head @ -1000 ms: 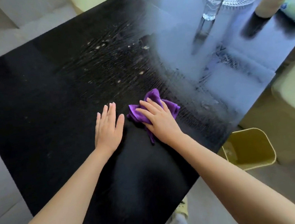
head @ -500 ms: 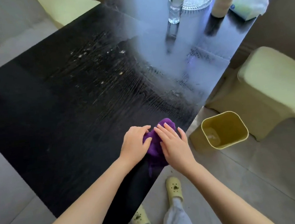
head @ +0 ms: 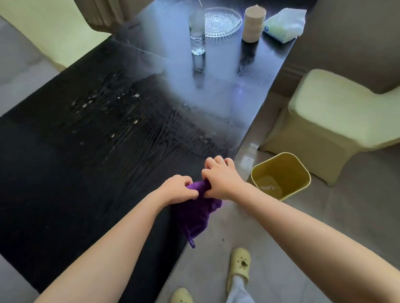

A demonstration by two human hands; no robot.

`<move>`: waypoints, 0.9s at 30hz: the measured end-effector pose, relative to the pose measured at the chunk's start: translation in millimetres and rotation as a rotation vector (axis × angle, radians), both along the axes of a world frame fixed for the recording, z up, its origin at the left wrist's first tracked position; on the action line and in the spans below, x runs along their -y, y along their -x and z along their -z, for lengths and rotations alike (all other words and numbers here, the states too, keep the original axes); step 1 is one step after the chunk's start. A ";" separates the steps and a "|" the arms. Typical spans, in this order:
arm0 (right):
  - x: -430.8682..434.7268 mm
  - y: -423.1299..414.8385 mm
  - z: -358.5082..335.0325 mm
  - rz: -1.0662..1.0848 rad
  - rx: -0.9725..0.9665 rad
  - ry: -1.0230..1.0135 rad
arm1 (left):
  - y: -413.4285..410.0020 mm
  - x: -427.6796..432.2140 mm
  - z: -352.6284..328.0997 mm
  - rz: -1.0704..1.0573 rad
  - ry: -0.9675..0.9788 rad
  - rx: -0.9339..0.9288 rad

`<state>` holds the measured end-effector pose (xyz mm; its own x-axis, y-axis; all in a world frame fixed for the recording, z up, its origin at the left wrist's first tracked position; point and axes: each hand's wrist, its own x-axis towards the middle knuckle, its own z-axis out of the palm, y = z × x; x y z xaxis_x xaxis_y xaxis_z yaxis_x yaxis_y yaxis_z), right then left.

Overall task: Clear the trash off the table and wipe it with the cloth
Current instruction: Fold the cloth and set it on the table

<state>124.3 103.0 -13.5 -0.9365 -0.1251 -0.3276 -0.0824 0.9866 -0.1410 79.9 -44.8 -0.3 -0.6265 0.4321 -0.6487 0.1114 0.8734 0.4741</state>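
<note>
Both hands — left hand (head: 181,188), right hand (head: 221,178) — clench the bunched purple cloth (head: 196,213) at the black wooden table's (head: 52,177) near edge, its loose end hanging floorward, beside the yellow plastic bin (head: 281,176).

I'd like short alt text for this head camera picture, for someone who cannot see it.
Both hands, left hand and right hand, grip a bunched purple cloth at the near edge of a black table flecked with crumbs. A yellow bin stands on the floor beside it.
</note>
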 end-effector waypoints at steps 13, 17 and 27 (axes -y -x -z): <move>-177.4 36.7 -143.3 0.252 0.158 0.450 | 60.5 -128.5 -142.9 0.352 -0.214 -0.399; -226.4 49.0 -199.6 0.291 0.126 0.505 | 81.6 -164.2 -188.3 0.392 -0.217 -0.493; -301.6 70.3 -255.2 0.435 -0.089 1.055 | 119.2 -212.3 -249.3 0.287 -0.247 -0.651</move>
<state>54.0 404.6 241.7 -0.9823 0.0419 -0.1823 0.1859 0.3276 -0.9264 -39.3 167.4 248.9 -0.6911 0.7211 -0.0490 0.6434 0.6448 0.4126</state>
